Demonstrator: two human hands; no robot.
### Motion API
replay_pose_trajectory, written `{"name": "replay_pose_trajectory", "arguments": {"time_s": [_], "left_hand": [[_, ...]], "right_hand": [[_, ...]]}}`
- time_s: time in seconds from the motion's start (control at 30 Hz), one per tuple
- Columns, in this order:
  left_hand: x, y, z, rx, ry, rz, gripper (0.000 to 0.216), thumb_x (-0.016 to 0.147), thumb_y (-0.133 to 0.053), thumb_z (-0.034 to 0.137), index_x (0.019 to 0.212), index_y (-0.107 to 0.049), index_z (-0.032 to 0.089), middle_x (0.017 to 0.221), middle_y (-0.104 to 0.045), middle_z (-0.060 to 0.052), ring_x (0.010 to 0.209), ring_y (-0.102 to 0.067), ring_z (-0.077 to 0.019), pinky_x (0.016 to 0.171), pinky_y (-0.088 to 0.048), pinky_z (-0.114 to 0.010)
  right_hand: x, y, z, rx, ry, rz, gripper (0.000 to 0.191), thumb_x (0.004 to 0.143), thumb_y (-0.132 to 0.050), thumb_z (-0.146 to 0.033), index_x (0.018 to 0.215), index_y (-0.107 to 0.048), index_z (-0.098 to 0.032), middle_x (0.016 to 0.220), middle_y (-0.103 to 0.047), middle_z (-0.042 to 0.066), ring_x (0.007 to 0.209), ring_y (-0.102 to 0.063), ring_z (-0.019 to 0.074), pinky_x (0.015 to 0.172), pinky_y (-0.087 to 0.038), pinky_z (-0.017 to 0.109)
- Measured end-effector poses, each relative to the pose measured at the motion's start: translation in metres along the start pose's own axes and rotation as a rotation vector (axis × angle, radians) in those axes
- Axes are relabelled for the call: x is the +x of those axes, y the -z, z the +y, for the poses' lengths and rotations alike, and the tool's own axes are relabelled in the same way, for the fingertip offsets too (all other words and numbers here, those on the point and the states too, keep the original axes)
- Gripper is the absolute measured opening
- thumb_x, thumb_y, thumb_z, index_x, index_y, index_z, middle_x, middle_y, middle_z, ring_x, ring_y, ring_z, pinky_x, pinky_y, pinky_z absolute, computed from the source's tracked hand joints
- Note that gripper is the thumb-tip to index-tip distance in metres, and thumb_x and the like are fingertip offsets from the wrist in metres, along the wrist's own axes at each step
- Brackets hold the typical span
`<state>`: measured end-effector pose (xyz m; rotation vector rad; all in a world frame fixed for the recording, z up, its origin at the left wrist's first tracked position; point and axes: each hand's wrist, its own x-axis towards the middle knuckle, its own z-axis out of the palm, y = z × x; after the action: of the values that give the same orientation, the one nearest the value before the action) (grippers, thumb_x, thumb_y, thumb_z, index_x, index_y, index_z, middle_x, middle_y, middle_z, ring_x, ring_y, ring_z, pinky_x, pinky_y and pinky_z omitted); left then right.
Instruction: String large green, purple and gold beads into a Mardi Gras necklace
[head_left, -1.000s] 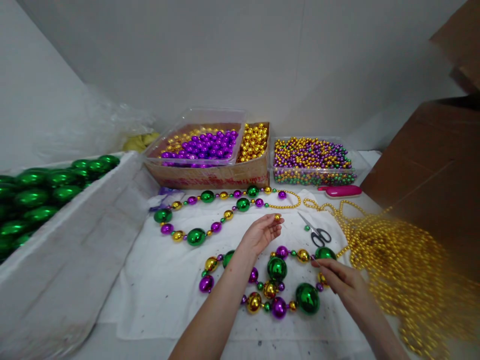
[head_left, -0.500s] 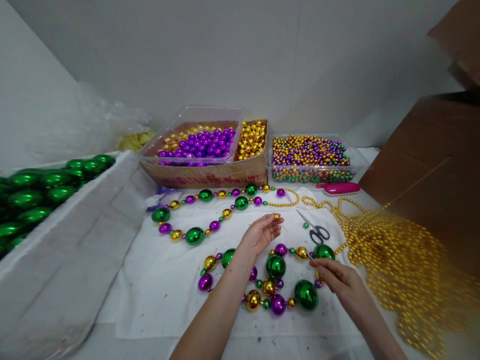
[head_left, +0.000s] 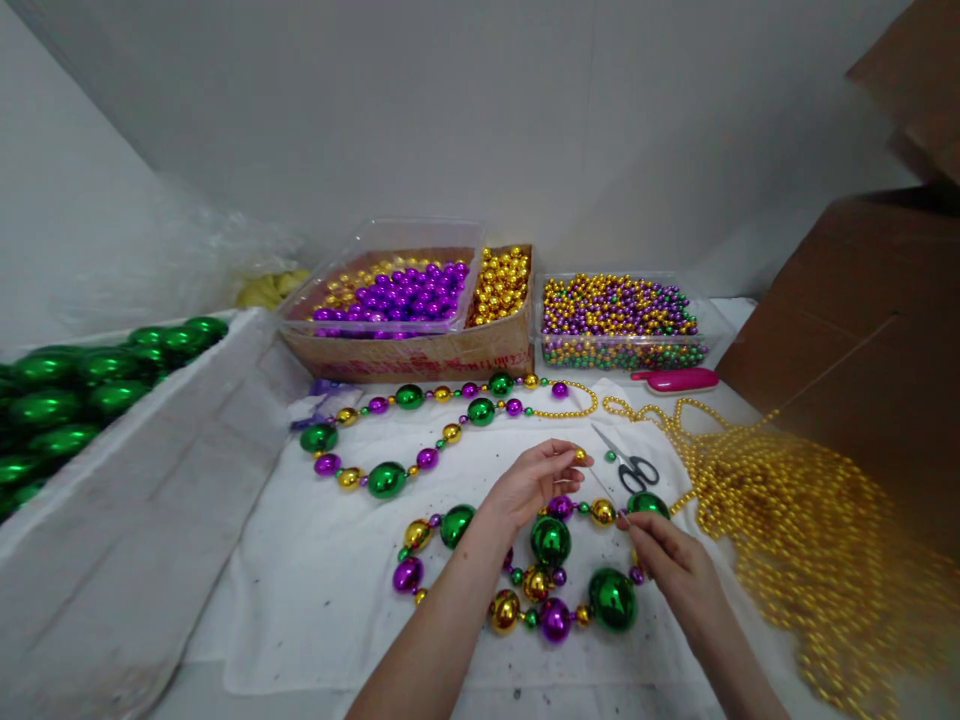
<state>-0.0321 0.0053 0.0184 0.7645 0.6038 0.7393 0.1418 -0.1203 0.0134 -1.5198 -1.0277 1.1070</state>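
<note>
Between thumb and fingertips of my left hand (head_left: 536, 480) is a small gold bead (head_left: 580, 455). My right hand (head_left: 664, 545) pinches a thin pale string (head_left: 606, 495) that stretches up toward that bead; whether it passes through the bead I cannot tell. Under and around both hands lies a bead strand with large green (head_left: 613, 600), purple (head_left: 556, 620) and gold (head_left: 505, 610) balls, partly hidden by my left forearm. Just beyond my right hand are scissors (head_left: 636, 472) with black handles, slightly open, beside a loose small green bead (head_left: 610, 456).
Another bead strand (head_left: 386, 479) loops across the white cloth (head_left: 300, 600). Behind stand a cardboard box (head_left: 405, 358) under a clear bin of purple beads and a clear tub (head_left: 622, 352) of small mixed beads. Gold bead chains (head_left: 810, 540) pile at right; a foam box (head_left: 150, 500) holds green balls.
My left hand has moved right and slightly nearer with the gold bead, closer to my right hand. The right hand stays almost in place, still pinching the string.
</note>
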Motion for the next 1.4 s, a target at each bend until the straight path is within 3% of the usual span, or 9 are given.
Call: {"name": "replay_pose_trajectory", "arguments": {"time_s": [0.07,0.2,0.33,0.47,0.63,0.77,1.0,1.4], "left_hand": [[0.013,0.000,0.010,0.290,0.017,-0.046,0.020,0.078,-0.064,0.021,0.097,-0.063,0.014,0.103,-0.066,-0.012,0.080,-0.064,-0.0157,0.074,-0.050,-0.028],[0.073,0.009,0.031,0.770,-0.098,0.273,0.017,0.078,-0.055,0.011,0.094,-0.063,0.014,0.105,-0.063,-0.013,0.095,-0.060,-0.0228,0.082,-0.047,-0.037],[0.134,0.021,0.037,0.859,-0.228,0.451,0.030,0.070,-0.054,-0.003,0.090,-0.061,0.018,0.122,-0.051,-0.011,0.126,-0.036,-0.0266,0.102,-0.030,-0.039],[0.157,0.030,0.031,0.812,-0.231,0.503,0.023,0.069,-0.058,-0.003,0.079,-0.059,0.018,0.117,-0.053,-0.010,0.129,-0.032,-0.0259,0.103,-0.029,-0.036],[0.140,0.029,0.025,0.532,-0.064,0.472,0.007,0.080,-0.060,0.019,0.085,-0.057,0.015,0.096,-0.062,-0.010,0.097,-0.058,-0.0212,0.083,-0.047,-0.032],[0.106,0.021,0.024,0.216,0.077,0.318,0.027,0.092,-0.042,0.028,0.083,-0.061,0.010,0.087,-0.067,-0.014,0.072,-0.062,-0.0150,0.073,-0.051,-0.029],[0.075,0.016,0.021,-0.139,0.139,0.236,0.031,0.094,-0.038,0.024,0.084,-0.062,0.007,0.086,-0.069,-0.017,0.071,-0.063,-0.0142,0.072,-0.051,-0.026],[0.072,0.012,0.020,-0.302,0.163,0.221,0.036,0.093,-0.042,0.034,0.085,-0.063,0.005,0.085,-0.069,-0.017,0.070,-0.064,-0.0171,0.072,-0.050,-0.028]], "right_hand": [[0.003,0.000,0.005,0.050,-0.022,0.040,0.034,0.074,-0.064,-0.050,0.087,-0.069,-0.019,0.058,-0.051,-0.001,0.052,-0.043,0.0133,0.045,-0.033,0.022],[0.010,0.006,0.016,0.068,-0.068,0.096,0.037,0.072,-0.065,-0.052,0.087,-0.069,-0.019,0.054,-0.048,-0.002,0.044,-0.036,0.0097,0.038,-0.025,0.021],[0.018,0.016,0.033,0.077,-0.092,0.090,0.038,0.074,-0.064,-0.054,0.090,-0.070,-0.020,0.053,-0.049,-0.002,0.041,-0.033,0.0084,0.037,-0.023,0.021],[0.022,0.024,0.045,0.090,-0.117,0.119,0.038,0.072,-0.065,-0.054,0.088,-0.071,-0.020,0.053,-0.049,-0.002,0.038,-0.031,0.0076,0.034,-0.020,0.021],[0.022,0.016,0.038,0.060,-0.151,0.113,0.038,0.074,-0.064,-0.054,0.087,-0.069,-0.019,0.051,-0.047,-0.002,0.039,-0.032,0.0079,0.036,-0.021,0.021],[0.026,-0.002,0.026,0.118,-0.150,0.040,0.039,0.076,-0.061,-0.054,0.090,-0.067,-0.018,0.051,-0.044,-0.004,0.043,-0.035,0.0089,0.039,-0.024,0.020],[0.025,-0.012,0.024,0.073,-0.104,0.008,0.039,0.079,-0.058,-0.051,0.090,-0.065,-0.014,0.053,-0.041,-0.005,0.048,-0.038,0.0106,0.044,-0.029,0.021],[0.021,-0.010,0.020,0.038,-0.117,0.016,0.041,0.077,-0.059,-0.051,0.091,-0.066,-0.014,0.064,-0.052,-0.001,0.052,-0.041,0.0115,0.047,-0.031,0.023]]}}
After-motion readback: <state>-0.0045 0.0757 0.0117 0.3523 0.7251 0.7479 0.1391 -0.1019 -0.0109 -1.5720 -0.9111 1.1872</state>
